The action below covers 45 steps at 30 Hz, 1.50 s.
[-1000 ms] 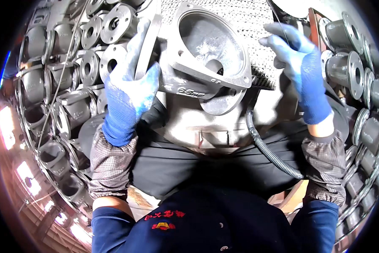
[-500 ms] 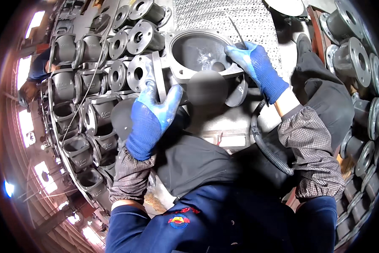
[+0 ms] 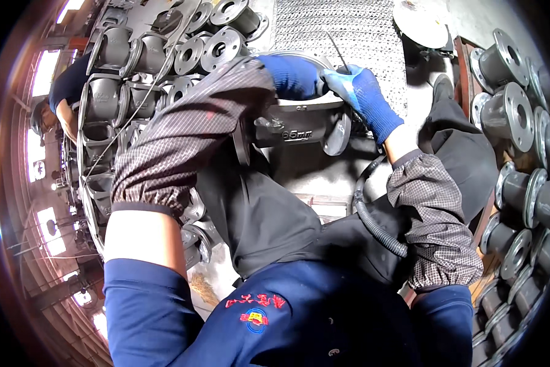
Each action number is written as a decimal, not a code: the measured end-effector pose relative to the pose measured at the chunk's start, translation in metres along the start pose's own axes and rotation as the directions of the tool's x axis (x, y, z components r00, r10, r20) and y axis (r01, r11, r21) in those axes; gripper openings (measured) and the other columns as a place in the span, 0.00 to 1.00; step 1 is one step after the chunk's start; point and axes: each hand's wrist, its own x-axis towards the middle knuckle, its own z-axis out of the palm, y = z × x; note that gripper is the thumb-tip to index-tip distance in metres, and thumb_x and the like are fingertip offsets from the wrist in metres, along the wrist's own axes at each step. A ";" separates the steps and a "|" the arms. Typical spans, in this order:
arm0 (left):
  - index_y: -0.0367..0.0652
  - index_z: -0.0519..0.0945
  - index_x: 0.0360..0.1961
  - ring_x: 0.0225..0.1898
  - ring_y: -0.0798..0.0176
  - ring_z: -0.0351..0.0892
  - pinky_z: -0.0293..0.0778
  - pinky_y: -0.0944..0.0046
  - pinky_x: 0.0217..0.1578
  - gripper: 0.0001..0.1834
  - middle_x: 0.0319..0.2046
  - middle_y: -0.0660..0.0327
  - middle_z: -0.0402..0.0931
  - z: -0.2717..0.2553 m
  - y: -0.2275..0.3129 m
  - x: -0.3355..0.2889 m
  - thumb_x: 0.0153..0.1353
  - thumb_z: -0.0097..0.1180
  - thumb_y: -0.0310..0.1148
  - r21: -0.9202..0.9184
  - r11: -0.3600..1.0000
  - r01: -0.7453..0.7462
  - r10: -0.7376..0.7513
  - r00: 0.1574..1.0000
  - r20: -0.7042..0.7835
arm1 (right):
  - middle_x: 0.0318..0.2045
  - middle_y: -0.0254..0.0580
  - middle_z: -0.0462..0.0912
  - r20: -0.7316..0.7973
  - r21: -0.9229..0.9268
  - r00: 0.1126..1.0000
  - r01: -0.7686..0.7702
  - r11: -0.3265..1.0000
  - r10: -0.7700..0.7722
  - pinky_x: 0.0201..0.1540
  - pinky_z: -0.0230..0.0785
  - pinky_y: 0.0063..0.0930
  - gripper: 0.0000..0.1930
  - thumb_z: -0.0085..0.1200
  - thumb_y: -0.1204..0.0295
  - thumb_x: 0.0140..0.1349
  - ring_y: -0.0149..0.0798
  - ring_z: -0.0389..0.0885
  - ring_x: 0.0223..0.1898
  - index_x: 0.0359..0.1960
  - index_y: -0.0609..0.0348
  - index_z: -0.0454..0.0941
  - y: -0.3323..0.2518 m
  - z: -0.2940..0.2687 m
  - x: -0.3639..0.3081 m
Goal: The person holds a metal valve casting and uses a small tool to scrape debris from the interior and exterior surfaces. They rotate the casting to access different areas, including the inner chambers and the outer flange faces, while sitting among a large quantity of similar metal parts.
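A grey cast-metal valve body (image 3: 281, 129) with flanges stands before me, its wide round opening facing up. My left hand (image 3: 294, 76), in a blue glove, reaches across that opening from the left; its fingertips are hidden beside the right hand. My right hand (image 3: 361, 92), gloved in blue and light blue, is closed at the opening's right rim. A thin dark rod (image 3: 336, 50) sticks up from its fingers, tip pointing away. What the two hands meet on inside the rim cannot be made out.
Several grey flanged castings (image 3: 146, 52) are stacked at left, and more flanged pipe pieces (image 3: 507, 116) at right. A corrugated hose (image 3: 382, 231) curves by my right forearm. A perforated metal sheet (image 3: 339, 27) lies beyond the valve body. Another person's arm (image 3: 70, 85) shows at far left.
My left hand has moved from left of the valve body up and right, over its opening to the right hand. The right hand stays at the rim with the rod.
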 end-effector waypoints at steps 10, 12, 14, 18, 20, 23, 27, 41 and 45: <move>0.41 0.79 0.39 0.38 0.55 0.79 0.72 0.60 0.40 0.14 0.34 0.52 0.79 0.010 -0.005 0.005 0.57 0.48 0.37 0.194 0.956 0.222 -0.190 0.967 -0.170 | 0.36 0.59 0.80 0.042 -0.105 0.996 -0.074 0.992 0.079 0.46 0.70 0.32 0.31 0.54 0.51 0.44 0.49 0.80 0.40 0.42 0.68 0.77 -0.022 -0.005 -0.002; 0.41 0.79 0.39 0.39 0.55 0.79 0.72 0.60 0.41 0.14 0.35 0.52 0.79 0.016 -0.004 0.006 0.57 0.48 0.36 0.196 0.953 0.230 -0.194 0.963 -0.185 | 0.36 0.59 0.80 0.032 -0.095 0.998 -0.057 0.994 0.060 0.46 0.70 0.33 0.31 0.53 0.51 0.44 0.50 0.80 0.40 0.41 0.68 0.77 -0.020 -0.006 -0.002; 0.42 0.79 0.39 0.39 0.54 0.79 0.72 0.59 0.41 0.15 0.35 0.52 0.79 0.019 -0.009 0.008 0.57 0.47 0.38 0.200 0.953 0.226 -0.189 0.964 -0.185 | 0.36 0.59 0.80 0.003 -0.090 1.000 -0.007 0.996 0.007 0.45 0.70 0.33 0.30 0.53 0.51 0.44 0.50 0.80 0.40 0.40 0.67 0.78 -0.014 -0.003 0.003; 0.44 0.80 0.39 0.38 0.50 0.79 0.73 0.55 0.41 0.17 0.35 0.51 0.79 0.016 -0.027 0.002 0.58 0.46 0.44 0.212 0.950 0.229 -0.190 0.963 -0.189 | 0.36 0.57 0.80 0.011 -0.112 1.000 0.003 0.994 -0.002 0.45 0.70 0.32 0.29 0.54 0.50 0.44 0.50 0.80 0.40 0.40 0.65 0.79 -0.018 0.000 0.001; 0.48 0.80 0.40 0.38 0.50 0.79 0.74 0.54 0.41 0.18 0.35 0.53 0.80 0.008 -0.007 0.001 0.57 0.46 0.47 0.137 0.917 0.375 -0.287 0.857 -0.428 | 0.34 0.56 0.81 -0.006 -0.087 1.000 -0.027 0.996 0.027 0.43 0.70 0.31 0.29 0.54 0.49 0.44 0.48 0.81 0.38 0.38 0.65 0.79 -0.006 -0.003 0.008; 0.47 0.81 0.41 0.33 0.61 0.80 0.74 0.64 0.36 0.18 0.32 0.55 0.81 -0.020 0.010 -0.041 0.57 0.52 0.47 -0.206 0.956 0.211 -0.270 0.348 -0.897 | 0.32 0.53 0.82 -0.012 -0.030 0.999 0.040 0.999 -0.041 0.40 0.71 0.29 0.30 0.55 0.49 0.44 0.42 0.81 0.35 0.38 0.68 0.78 -0.005 -0.006 0.006; 0.40 0.78 0.45 0.38 0.60 0.79 0.71 0.66 0.41 0.25 0.35 0.52 0.80 0.000 0.017 -0.112 0.56 0.54 0.50 -0.441 0.837 0.325 -0.505 0.148 -0.850 | 0.30 0.43 0.82 0.028 0.031 0.997 0.073 0.997 -0.074 0.37 0.70 0.24 0.25 0.57 0.54 0.52 0.31 0.78 0.32 0.40 0.67 0.78 0.002 -0.004 0.008; 0.41 0.76 0.41 0.36 0.66 0.75 0.72 0.69 0.39 0.17 0.35 0.61 0.77 0.121 -0.052 -0.086 0.62 0.47 0.43 -0.796 0.006 -0.605 -0.855 0.410 -0.318 | 0.26 0.58 0.80 -0.108 -0.168 0.994 -0.002 0.986 -0.016 0.40 0.70 0.32 0.32 0.54 0.45 0.45 0.48 0.80 0.31 0.29 0.71 0.79 -0.032 0.023 0.014; 0.39 0.76 0.41 0.33 0.64 0.77 0.74 0.68 0.37 0.19 0.35 0.58 0.78 0.115 -0.039 -0.090 0.63 0.45 0.44 -0.768 -0.129 -0.627 -0.849 0.470 -0.241 | 0.31 0.52 0.80 -0.133 -0.125 0.991 -0.041 0.991 0.025 0.39 0.67 0.28 0.36 0.53 0.43 0.49 0.41 0.77 0.34 0.37 0.73 0.77 -0.013 0.022 0.024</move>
